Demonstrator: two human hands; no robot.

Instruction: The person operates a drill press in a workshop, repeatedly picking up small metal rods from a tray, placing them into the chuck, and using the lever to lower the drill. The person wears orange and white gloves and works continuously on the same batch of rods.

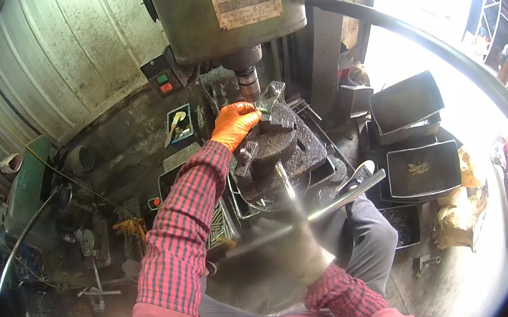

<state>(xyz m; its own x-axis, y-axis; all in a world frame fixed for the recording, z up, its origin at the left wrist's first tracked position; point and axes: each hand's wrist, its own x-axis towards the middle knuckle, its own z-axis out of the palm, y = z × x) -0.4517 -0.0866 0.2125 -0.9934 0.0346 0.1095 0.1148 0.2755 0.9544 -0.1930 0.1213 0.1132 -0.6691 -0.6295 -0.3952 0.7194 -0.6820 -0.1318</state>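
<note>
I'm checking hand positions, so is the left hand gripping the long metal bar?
No, the left hand is up near the drill chuck, apart from the bar.

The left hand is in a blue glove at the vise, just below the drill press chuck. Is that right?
Not quite: the head view shows an orange glove, not blue, on the left hand. It is at the vise, just below the drill press chuck.

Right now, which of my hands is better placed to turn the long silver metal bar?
Probably the right hand, blurred but at the bar; the orange-gloved left hand is by the dark metal vise.
</note>
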